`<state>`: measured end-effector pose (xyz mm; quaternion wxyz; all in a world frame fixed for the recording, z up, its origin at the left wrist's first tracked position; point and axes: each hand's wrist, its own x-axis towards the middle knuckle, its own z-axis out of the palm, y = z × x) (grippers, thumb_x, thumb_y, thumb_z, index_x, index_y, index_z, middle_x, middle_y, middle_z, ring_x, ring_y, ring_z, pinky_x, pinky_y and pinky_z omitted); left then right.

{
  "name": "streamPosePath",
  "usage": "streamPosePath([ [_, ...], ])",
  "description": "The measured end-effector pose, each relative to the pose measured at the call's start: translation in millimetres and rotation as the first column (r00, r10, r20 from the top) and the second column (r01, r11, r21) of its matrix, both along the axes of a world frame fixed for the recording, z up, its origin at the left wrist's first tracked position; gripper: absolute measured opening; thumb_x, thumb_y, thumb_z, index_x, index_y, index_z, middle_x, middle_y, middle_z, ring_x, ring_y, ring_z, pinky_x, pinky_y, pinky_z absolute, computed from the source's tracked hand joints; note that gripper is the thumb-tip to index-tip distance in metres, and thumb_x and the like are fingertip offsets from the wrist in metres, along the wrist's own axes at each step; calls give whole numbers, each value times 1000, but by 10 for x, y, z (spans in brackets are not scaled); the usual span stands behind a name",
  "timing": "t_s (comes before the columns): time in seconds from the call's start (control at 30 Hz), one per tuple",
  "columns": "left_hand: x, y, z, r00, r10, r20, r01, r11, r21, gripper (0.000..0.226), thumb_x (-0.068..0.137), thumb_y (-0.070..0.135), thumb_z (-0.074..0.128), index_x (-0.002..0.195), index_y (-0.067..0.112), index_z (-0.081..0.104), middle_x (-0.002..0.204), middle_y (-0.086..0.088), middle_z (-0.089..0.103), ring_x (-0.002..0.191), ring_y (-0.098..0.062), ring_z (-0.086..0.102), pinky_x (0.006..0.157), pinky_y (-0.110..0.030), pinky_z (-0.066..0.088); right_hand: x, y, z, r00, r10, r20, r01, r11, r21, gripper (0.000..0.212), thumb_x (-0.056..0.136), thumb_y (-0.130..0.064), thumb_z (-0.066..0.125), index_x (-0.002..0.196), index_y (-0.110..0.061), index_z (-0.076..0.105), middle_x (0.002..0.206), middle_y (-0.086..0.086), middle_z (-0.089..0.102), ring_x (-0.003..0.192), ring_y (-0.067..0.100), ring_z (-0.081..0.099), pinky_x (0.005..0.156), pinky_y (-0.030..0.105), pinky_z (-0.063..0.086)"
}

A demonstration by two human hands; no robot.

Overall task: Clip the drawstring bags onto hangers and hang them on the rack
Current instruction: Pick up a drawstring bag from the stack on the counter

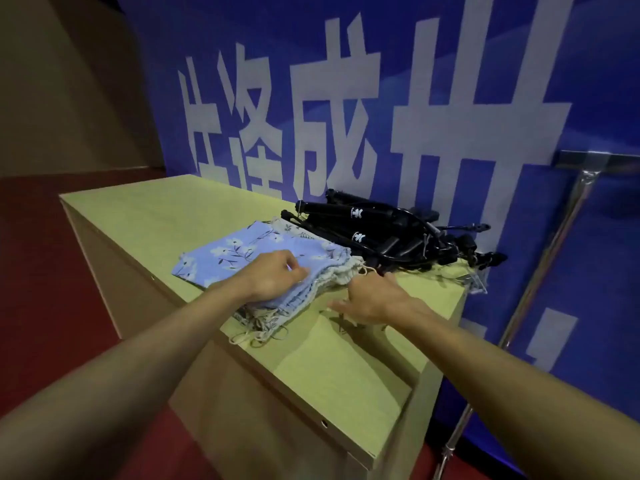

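1. Both forearms reach in from the bottom edge toward a stack of bags (277,306) lying near the front of the surface (138,216).
2. Curled over the gathered end of the top bag (239,251), a blue flowered one, the left hand (277,277) pinches its cloth between thumb and fingers. The grip looks shallow. If the fingers catch more than one layer, two bags may come up together.
3. Just beside the stack, the right hand (374,299) is released and grasps nothing, its fingers straight and low over the surface. It does not press the lower bags down, so I judge the whole stack could slide when the top one is pulled.
4. Loose strings (256,336) trail over the front edge. A snagged string could drag a lower bag off onto the floor.
5. Behind the stack, black hangers (381,233) lie in a tangled heap, touching the far bags. Pulling one out may lift others with it or knock some off the right end, where clips already overhang.
6. Farther right stands the chrome rack (554,258), well apart from the stack, so each bag must be carried across and a weak clip could drop it.
7. Farthest back, a blue banner (346,64) covers the wall.
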<state>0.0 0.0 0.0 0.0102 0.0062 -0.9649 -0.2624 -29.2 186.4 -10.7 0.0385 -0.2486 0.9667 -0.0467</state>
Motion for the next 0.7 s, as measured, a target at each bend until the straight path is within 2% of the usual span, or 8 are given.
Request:
streamPosePath([
  [0.1,-83,4,-64,999,-22,41,23,999,-34,39,95,49,50,112,15,55,100,-2,57,88,-21,56,81,-36,41,-69,-92,-74,1000,23,13,-25,981,191,45,97,-55,36,85,-15,51,92,2,51,110,24,50,111,49,15],
  [0.23,-157,3,-46,994,-100,47,102,994,-33,29,95,43,55,101,15,58,78,3,51,67,-14,49,72,-33,37,-182,-143,-108,996,66,63,-80,966,248,33,101,-38,35,87,-13,54,76,-1,48,93,24,47,109,50,14],
  [0.37,-211,-30,-20,993,-121,3,121,991,-63,22,102,28,47,88,15,56,72,-1,50,59,-18,41,67,-34,37,-285,-123,-139,987,151,64,-161,961,226,25,98,-22,38,81,-11,52,78,4,51,85,24,49,110,53,13],
  [0.47,-232,-41,47,996,-46,-76,40,997,-70,32,105,22,36,73,20,42,68,-2,44,58,-18,34,66,-35,34,-360,-94,-127,988,153,21,-154,985,73,30,98,-24,38,70,-15,44,71,3,46,79,24,45,103,47,25],
  [0.57,-268,-69,186,986,46,-162,-53,998,-42,31,105,17,30,75,15,34,71,-4,38,62,-21,29,68,-37,30,-409,-55,-12,991,124,-39,-129,982,-142,36,100,-30,39,73,-10,52,77,8,57,80,28,51,85,39,35],
  [0.63,-307,-79,330,968,98,-232,-109,993,-34,23,104,14,32,82,9,36,73,-4,38,67,-25,32,66,-36,28,-411,-15,139,993,113,-42,-120,939,-321,36,100,-30,44,81,-6,62,82,9,65,77,26,60,70,33,43],
  [0.7,-309,-44,526,936,126,-328,-140,990,-19,17,103,14,34,88,6,38,73,-3,39,70,-26,35,63,-35,27,-370,55,351,991,105,-81,-131,861,-492,31,99,-29,50,85,-8,67,78,3,66,70,15,61,60,25,44],
])
